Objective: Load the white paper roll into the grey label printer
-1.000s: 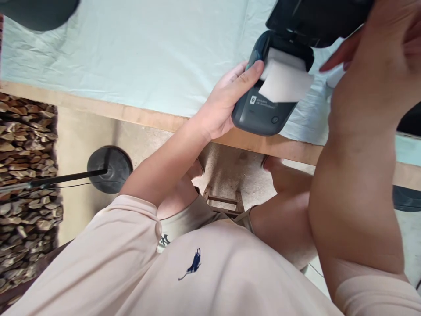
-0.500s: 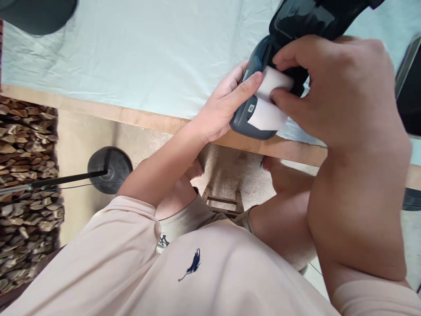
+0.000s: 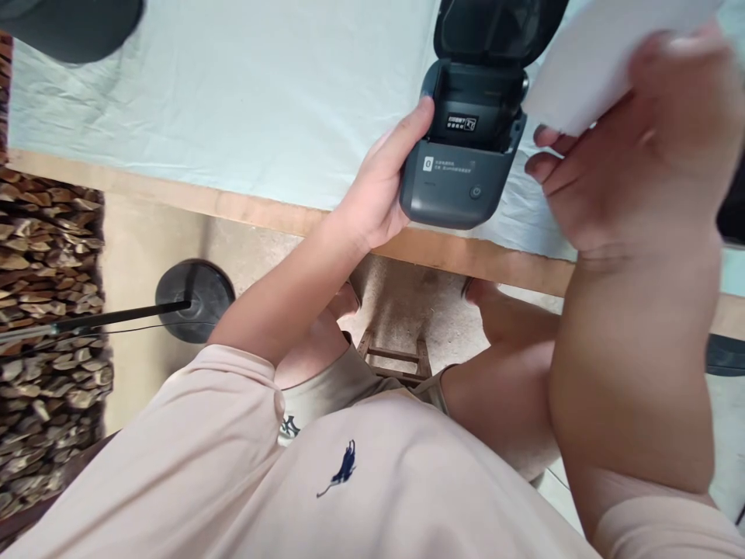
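A small dark grey label printer (image 3: pixel 459 175) sits at the near edge of the table, its lid swung open and its paper bay showing no roll. My left hand (image 3: pixel 381 190) grips the printer's left side, thumb resting on its top corner. Lifted up and to the right of the printer, my right hand (image 3: pixel 634 147) holds a white paper roll (image 3: pixel 594 62), blurred by motion.
A pale green cloth (image 3: pixel 261 93) covers the wooden-edged table (image 3: pixel 233 203). A dark object (image 3: pixel 70 23) lies at the far left corner. Below, a black round stand base (image 3: pixel 195 299) rests on the floor beside stacked firewood (image 3: pixel 46 310). A wooden stool (image 3: pixel 396 357) stands under me.
My right hand pinched the white paper roll inside the printer and lifted it out, up to the right. The bay now shows no roll. My left hand kept its hold.
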`<state>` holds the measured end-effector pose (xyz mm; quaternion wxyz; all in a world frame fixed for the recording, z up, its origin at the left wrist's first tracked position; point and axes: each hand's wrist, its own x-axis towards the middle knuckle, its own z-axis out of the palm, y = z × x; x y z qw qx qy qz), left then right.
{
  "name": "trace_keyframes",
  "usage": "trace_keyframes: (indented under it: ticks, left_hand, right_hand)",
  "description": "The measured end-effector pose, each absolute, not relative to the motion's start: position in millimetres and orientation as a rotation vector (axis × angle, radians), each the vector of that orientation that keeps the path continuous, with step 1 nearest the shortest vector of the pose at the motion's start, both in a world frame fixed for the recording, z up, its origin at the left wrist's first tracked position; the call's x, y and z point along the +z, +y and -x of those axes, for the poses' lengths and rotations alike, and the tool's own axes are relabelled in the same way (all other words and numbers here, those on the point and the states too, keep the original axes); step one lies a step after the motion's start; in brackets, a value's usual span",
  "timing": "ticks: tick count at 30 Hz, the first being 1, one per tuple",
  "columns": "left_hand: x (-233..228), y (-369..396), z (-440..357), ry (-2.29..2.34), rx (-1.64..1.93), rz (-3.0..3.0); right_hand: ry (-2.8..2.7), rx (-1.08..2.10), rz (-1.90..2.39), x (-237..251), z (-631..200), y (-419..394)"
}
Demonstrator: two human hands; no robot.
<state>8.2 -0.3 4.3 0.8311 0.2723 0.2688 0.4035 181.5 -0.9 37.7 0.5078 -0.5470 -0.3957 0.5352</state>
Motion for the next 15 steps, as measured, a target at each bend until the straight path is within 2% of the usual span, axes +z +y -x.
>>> trace_keyframes:
  ticks: [3,8,12,15]
  left_hand:
    - [7,1,-8,0.609,0.841,-0.507]
    - [6,-1,-7,0.669,0.85,-0.405]
    - [0,-1,-4,0.791,0.826,-0.347]
    - [0,-2,-3,0.808,0.839,-0.351]
  right_hand:
    - [-0.963,1.129,1.289,22,-182,2]
    - [-1.431,0.796,1.347,14,-184,-2]
    - [-1.638,0.551,1.708,7,-184,-6]
    - [-1.714,0.533,1.788,12,-184,-15]
